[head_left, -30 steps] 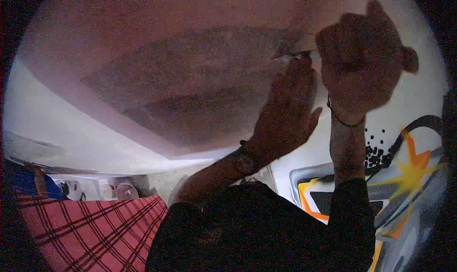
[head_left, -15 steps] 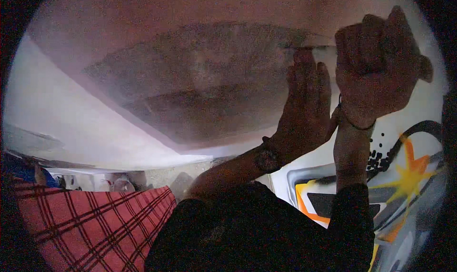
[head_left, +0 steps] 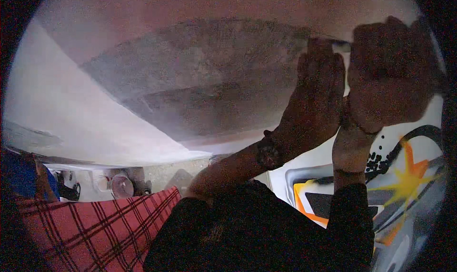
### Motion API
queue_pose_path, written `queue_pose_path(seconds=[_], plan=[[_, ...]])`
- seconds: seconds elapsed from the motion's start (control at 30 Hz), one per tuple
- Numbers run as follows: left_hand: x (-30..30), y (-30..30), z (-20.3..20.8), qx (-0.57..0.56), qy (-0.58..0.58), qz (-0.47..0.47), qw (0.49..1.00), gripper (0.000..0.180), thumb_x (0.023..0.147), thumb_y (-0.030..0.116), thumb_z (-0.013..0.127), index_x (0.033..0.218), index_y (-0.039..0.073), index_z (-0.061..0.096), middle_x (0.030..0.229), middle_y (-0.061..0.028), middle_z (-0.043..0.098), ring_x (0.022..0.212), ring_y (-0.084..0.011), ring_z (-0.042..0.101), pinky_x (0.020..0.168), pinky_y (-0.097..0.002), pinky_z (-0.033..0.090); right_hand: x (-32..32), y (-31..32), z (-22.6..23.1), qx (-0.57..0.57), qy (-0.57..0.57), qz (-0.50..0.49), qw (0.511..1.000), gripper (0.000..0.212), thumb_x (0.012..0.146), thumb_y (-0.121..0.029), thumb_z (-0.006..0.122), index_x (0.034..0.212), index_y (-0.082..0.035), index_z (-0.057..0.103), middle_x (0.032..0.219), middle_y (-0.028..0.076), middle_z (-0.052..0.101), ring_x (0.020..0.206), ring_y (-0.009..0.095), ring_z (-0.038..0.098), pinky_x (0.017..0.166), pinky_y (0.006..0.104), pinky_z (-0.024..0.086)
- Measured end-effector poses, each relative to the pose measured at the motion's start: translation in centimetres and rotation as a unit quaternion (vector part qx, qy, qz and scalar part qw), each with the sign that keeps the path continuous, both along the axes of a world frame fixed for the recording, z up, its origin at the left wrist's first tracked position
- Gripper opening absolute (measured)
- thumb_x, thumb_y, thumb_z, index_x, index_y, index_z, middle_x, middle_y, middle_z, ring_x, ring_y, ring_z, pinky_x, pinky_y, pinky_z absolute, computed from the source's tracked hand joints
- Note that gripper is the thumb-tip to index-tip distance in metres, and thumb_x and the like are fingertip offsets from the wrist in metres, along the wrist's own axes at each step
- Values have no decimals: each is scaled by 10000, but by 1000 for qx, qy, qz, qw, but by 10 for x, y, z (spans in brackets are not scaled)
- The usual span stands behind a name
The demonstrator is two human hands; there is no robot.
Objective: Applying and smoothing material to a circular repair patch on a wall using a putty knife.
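Observation:
My left hand [head_left: 320, 84], with a dark watch [head_left: 269, 150] at the wrist, is raised, its fingers stretched out close together against a pinkish overhead surface [head_left: 190, 3]. At its fingertips shows a thin dark edge [head_left: 340, 43] of something flat, too dim to name. Just right of it, my right hand [head_left: 396, 76] is closed, fingers curled, with a thin bracelet [head_left: 369, 129] at the wrist; what it holds, if anything, is hidden in shadow. A broad grey smeared patch [head_left: 214, 72] spreads over the surface left of both hands.
A white band of wall [head_left: 95, 110] slants along the left. Below it hangs red checked cloth [head_left: 104, 229]. Beyond are a round container [head_left: 122, 186] and a person in blue [head_left: 24, 176]. A wall painted with orange, yellow and black shapes [head_left: 404, 176] stands at right.
Both hands have shifted to the right, the left one slightly upward and the right one slightly downward. At lower left, the checked cloth sits lower and more of the round container shows.

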State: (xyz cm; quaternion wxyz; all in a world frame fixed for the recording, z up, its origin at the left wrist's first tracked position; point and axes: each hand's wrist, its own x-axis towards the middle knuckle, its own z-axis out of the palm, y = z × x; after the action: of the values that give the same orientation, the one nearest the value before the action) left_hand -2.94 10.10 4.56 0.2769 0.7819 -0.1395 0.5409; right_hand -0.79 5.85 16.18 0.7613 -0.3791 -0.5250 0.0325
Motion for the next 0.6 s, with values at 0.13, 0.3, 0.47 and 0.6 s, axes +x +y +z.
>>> queue_pose_path(seconds=[0.13,0.3,0.47,0.6], plan=[[21,-4,-13,-21,69,12,997,587,812,206,499,1187,-223,359,1237,-431,331,1176,-599,292,1015,-649,212,5,16,0,-9,-3,44,999,304,931,-284,421,666,-152,353,534,-12,224,445,105,155,445,291,200],[-4,-1,-2,4,20,-17,1000,599,794,205,507,1177,-229,357,1224,-436,332,1189,-600,271,1014,-654,194,-4,4,8,23,26,-72,997,311,930,-297,407,663,-150,346,528,-16,206,438,105,141,439,289,197],[-1,0,-8,-14,59,-6,998,621,780,201,515,1189,-232,341,1222,-440,322,1196,-603,258,1013,-654,190,14,3,-5,-9,-3,-40,999,307,924,-267,409,648,-153,338,523,-17,218,438,102,149,443,290,199],[-1,-2,-8,-19,40,-61,997,640,776,195,517,1219,-223,319,1244,-426,315,1197,-604,259,1020,-651,180,15,-4,-2,37,-40,-181,982,320,911,-296,439,645,-143,348,513,-13,232,434,107,170,438,295,209]])
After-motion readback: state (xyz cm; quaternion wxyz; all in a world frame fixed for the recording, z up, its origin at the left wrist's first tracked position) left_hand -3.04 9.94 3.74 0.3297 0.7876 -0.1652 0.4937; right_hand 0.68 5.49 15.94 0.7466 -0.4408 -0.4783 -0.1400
